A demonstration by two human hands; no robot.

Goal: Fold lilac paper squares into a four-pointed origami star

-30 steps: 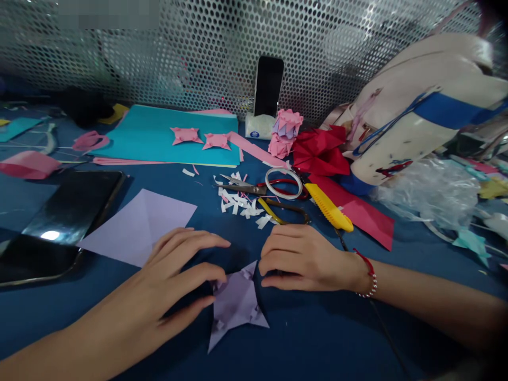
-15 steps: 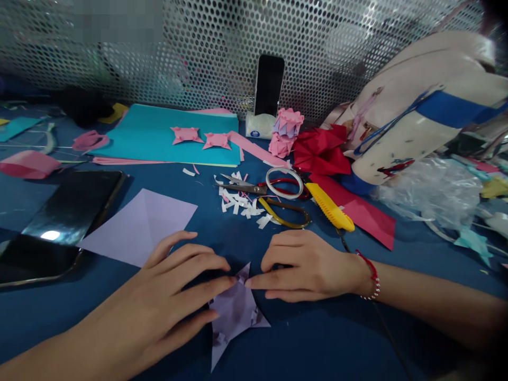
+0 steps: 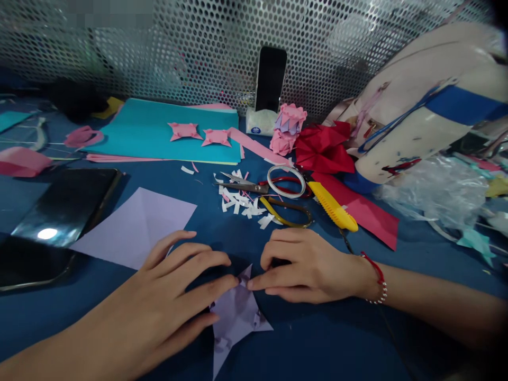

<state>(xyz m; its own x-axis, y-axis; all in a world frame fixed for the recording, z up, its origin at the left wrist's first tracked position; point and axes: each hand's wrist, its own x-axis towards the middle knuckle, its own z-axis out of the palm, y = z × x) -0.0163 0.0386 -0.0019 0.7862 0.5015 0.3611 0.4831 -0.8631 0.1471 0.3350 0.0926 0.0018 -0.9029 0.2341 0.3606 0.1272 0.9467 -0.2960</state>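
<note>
A folded lilac paper piece [image 3: 235,316] lies flat on the table, with pointed corners and small folded flaps near them. My left hand [image 3: 170,296] rests over its left side with fingers spread, one fingertip touching the fold near the top point. From the other side, my right hand [image 3: 313,267] touches the same fold with an outstretched index fingertip; its other fingers are loosely bent, not pinching the paper. Part of the piece's left edge is hidden under my left fingers. Beyond my left hand is a creased lilac sheet [image 3: 138,225], partly covered by that hand.
Scissors [image 3: 254,187], a roll of tape [image 3: 270,182], paper scraps [image 3: 238,201] and a yellow cutter [image 3: 333,206] lie ahead. Two pink folded pieces [image 3: 184,131] sit on blue sheets [image 3: 138,119]. A phone [image 3: 91,196] is at left; a bottle [image 3: 420,132] leans at right.
The view has shifted slightly. Both hands stay at the paper's top fold, the left fingertip a touch closer to the point.
</note>
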